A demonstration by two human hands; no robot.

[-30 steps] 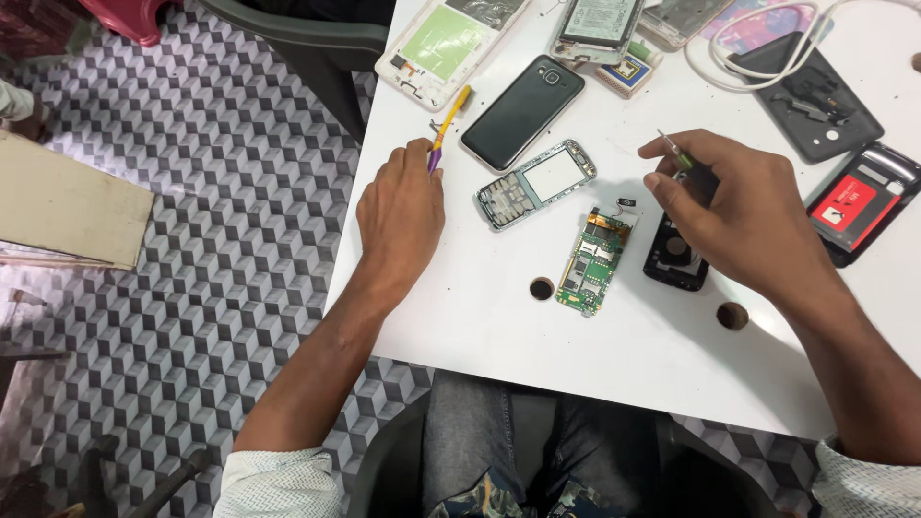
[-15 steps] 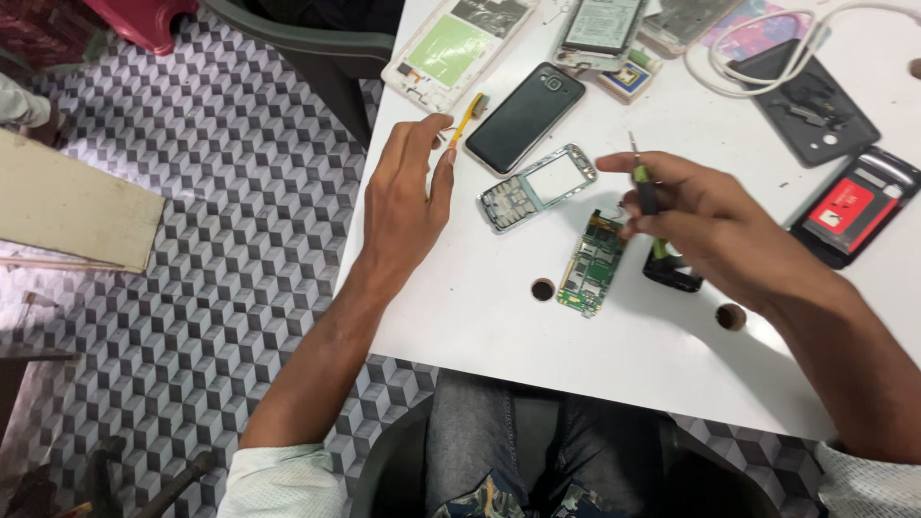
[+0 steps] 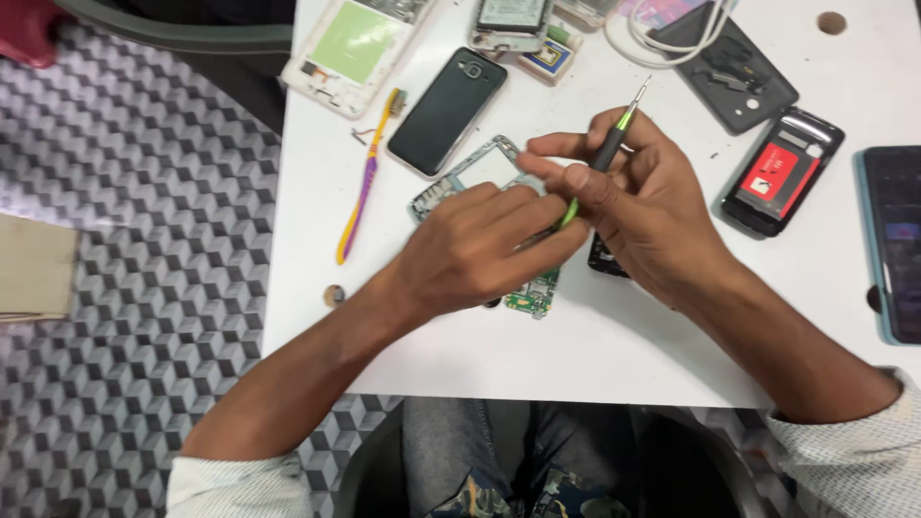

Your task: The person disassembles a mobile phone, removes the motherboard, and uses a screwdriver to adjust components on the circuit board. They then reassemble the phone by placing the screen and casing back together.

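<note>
The left hand, flat by the toothbrush 1 second ago, now covers the green circuit board on the white table, fingers meeting the right hand, which grasps the screwdriver tip-up; both hands have closed in on the board

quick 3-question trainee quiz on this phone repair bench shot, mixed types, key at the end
1. True or false: the right hand holds a screwdriver.
2. What lies left of the black phone? A) toothbrush B) scissors C) tape
3. Fill in: the left hand rests over a green ____.

Key: 1 true; 2 A; 3 circuit board
</note>
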